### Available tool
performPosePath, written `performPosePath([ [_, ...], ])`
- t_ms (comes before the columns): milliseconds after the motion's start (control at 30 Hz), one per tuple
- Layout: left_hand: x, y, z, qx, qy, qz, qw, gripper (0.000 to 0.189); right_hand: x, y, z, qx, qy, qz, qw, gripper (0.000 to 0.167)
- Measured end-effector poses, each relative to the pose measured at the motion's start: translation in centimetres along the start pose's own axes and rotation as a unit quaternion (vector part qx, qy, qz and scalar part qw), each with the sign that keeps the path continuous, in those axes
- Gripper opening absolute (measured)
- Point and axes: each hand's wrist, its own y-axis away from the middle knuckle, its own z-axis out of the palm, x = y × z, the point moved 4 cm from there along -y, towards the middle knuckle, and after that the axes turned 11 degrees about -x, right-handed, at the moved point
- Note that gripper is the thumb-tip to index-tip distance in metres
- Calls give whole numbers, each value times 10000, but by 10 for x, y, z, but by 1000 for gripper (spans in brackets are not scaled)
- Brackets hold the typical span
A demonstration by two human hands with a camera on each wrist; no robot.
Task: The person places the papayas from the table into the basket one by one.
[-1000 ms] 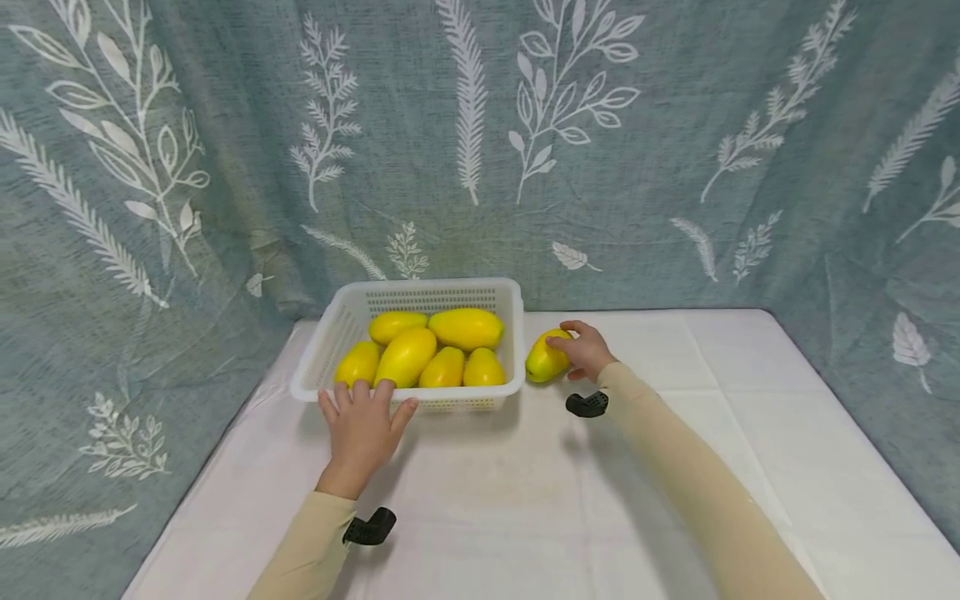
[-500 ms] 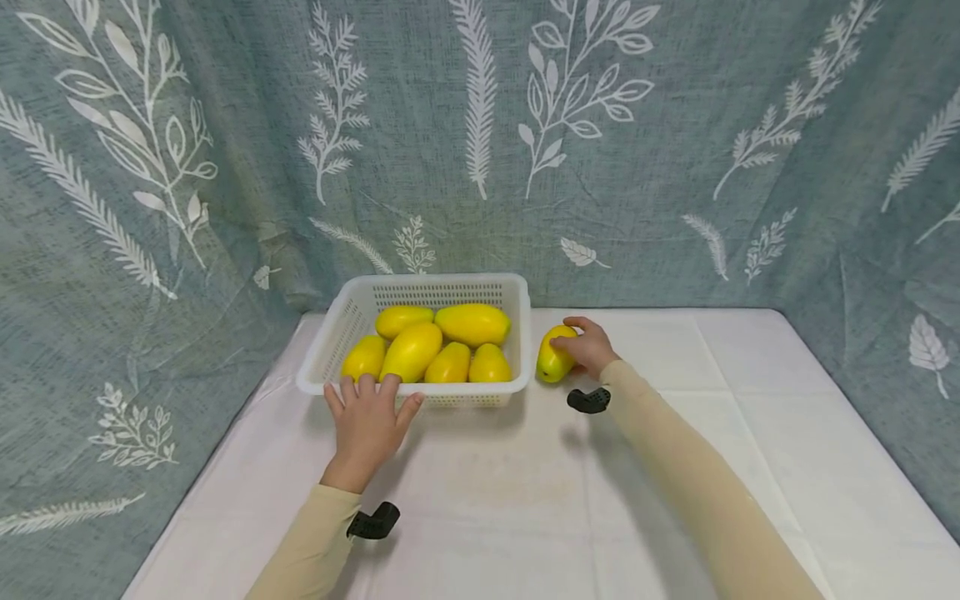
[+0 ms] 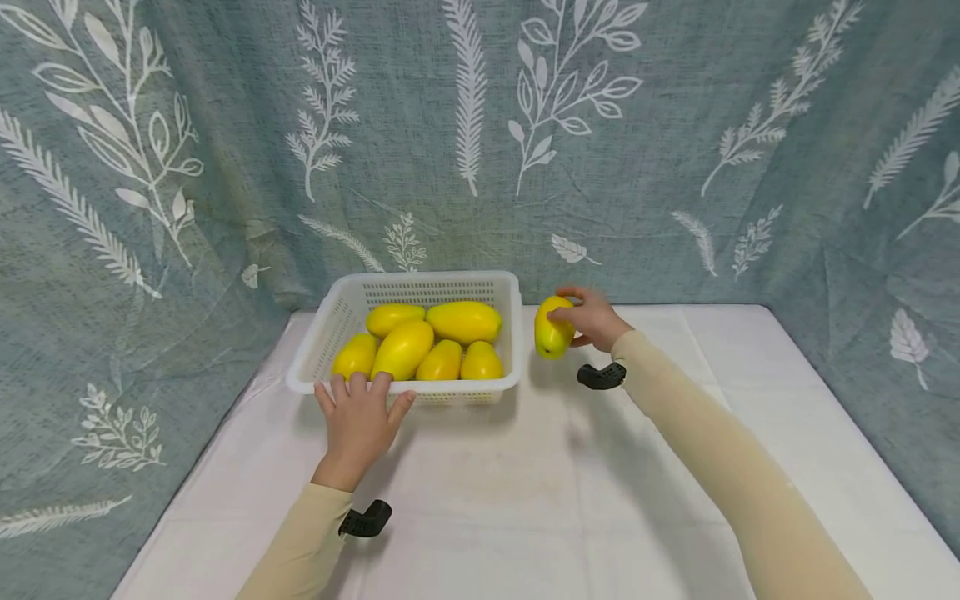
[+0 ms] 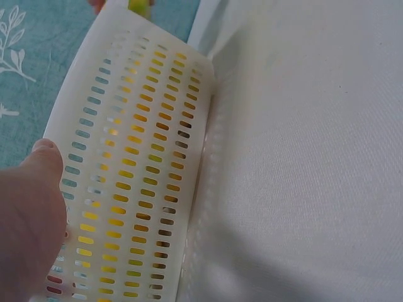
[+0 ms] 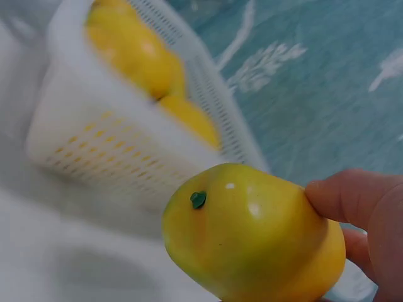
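My right hand holds a yellow mango with a greenish end, just right of the basket and raised over the table. In the right wrist view, the mango shows a small green stem nub, and the thumb presses its side. My left hand grips the front rim of the white plastic basket, fingers hooked over the edge. Its thumb lies against the outer face of the rim in the left wrist view. Several yellow mangoes lie inside the basket.
A white cloth covers the table. Behind the basket hangs a grey-green curtain with white leaf prints, which also runs along both sides. The basket's slotted wall shows yellow through its holes.
My right hand has lifted the mango off the table beside the basket and turned it more upright. The left hand keeps its place on the rim. The head view shifted slightly.
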Motion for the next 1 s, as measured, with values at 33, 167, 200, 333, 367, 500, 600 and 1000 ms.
performPosePath([
  [33,0,0,0,5,16,6,10000,44,-7,1,-2,-21,6,-39,10000,67],
  [167,0,0,-1,-31,43,8,10000,44,-31,5,-6,-11,-19,-229,9997,67],
  [200,0,0,-1,-50,52,1,10000,44,-37,6,-5,-7,-10,-285,9996,67],
  [333,0,0,0,-132,66,-42,9999,44,-55,10,6,-106,85,-429,9990,66],
  [367,0,0,0,-145,64,-53,9999,44,-58,10,10,-164,94,-458,9988,65],
  [500,0,-1,1,-134,43,-73,9999,44,-67,9,31,-409,176,-549,9975,61],
  [600,-1,-1,1,-98,12,-93,9999,45,-70,5,51,-577,199,-566,9965,59],
  [1000,-3,-1,2,-121,-45,-114,9999,46,-66,-13,103,-896,222,-411,9949,60],
])
